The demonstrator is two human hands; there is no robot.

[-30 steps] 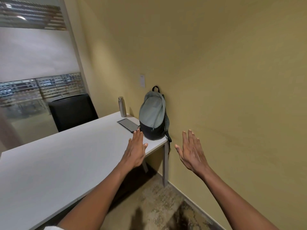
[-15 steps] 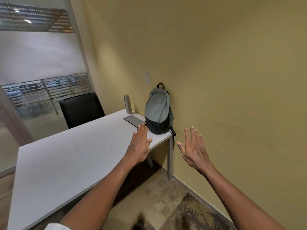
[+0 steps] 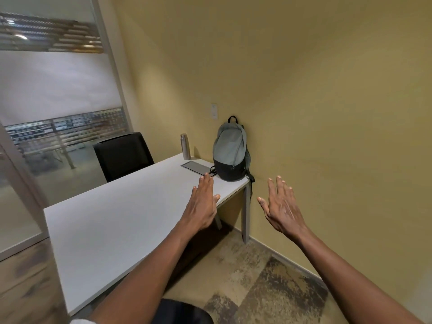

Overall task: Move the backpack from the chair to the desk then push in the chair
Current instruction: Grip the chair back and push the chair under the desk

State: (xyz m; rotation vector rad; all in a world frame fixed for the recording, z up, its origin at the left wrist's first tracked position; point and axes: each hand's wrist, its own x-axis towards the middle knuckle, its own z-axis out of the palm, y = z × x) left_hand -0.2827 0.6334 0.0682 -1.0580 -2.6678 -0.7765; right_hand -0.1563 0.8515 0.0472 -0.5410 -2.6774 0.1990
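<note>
A grey backpack (image 3: 230,150) with a black base stands upright on the far right corner of the white desk (image 3: 112,220), leaning against the yellow wall. My left hand (image 3: 202,204) hovers open over the desk's near edge, short of the backpack. My right hand (image 3: 281,206) is open in the air to the right of the desk, beside the wall. Neither hand holds anything. A dark rounded chair top (image 3: 182,312) shows at the bottom edge, between my forearms.
A metal bottle (image 3: 185,146) and a flat dark tablet (image 3: 195,167) sit on the desk left of the backpack. A second black chair (image 3: 122,155) stands behind the desk. Glass partition at left, yellow wall at right, patterned carpet below.
The view has pulled back and shifted, so the desk and backpack sit further right and farther away. Both open hands stay raised and apart. A chair top now appears at the bottom edge.
</note>
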